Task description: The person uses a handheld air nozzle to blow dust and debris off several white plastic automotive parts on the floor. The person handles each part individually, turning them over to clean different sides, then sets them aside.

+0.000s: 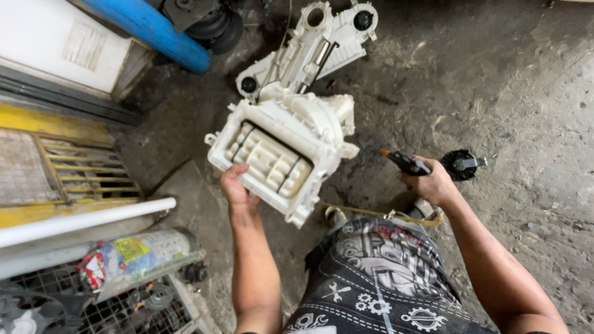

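White plastic blower housing (281, 158) sits tilted on the concrete floor (513, 93) in front of my knees, its open face with the row of pale slats turned up toward me. My left hand (238, 188) is clamped on its near lower edge, fingers curled under the rim and thumb on the outside, holding that corner off the ground. Just behind it, touching or nearly so, lies a second white housing part (309, 52) with round openings and a black rod running along it.

My right hand (430, 182) is well apart from the housing, off to the side, closed around a black air blow gun (405, 162) whose orange-tipped nozzle points toward the housing. A yellowish hose (371, 213) trails from under that hand across my lap. Just beyond the hand a black round fan wheel (461, 164) rests on the floor.

At the far left stands a yellow metal rack (68, 167) with a white pipe (86, 219) across it, a wrapped cylinder (139, 253) below, and a blue tube (154, 31) slanting down near the top. My patterned shorts (377, 278) fill the lower middle.
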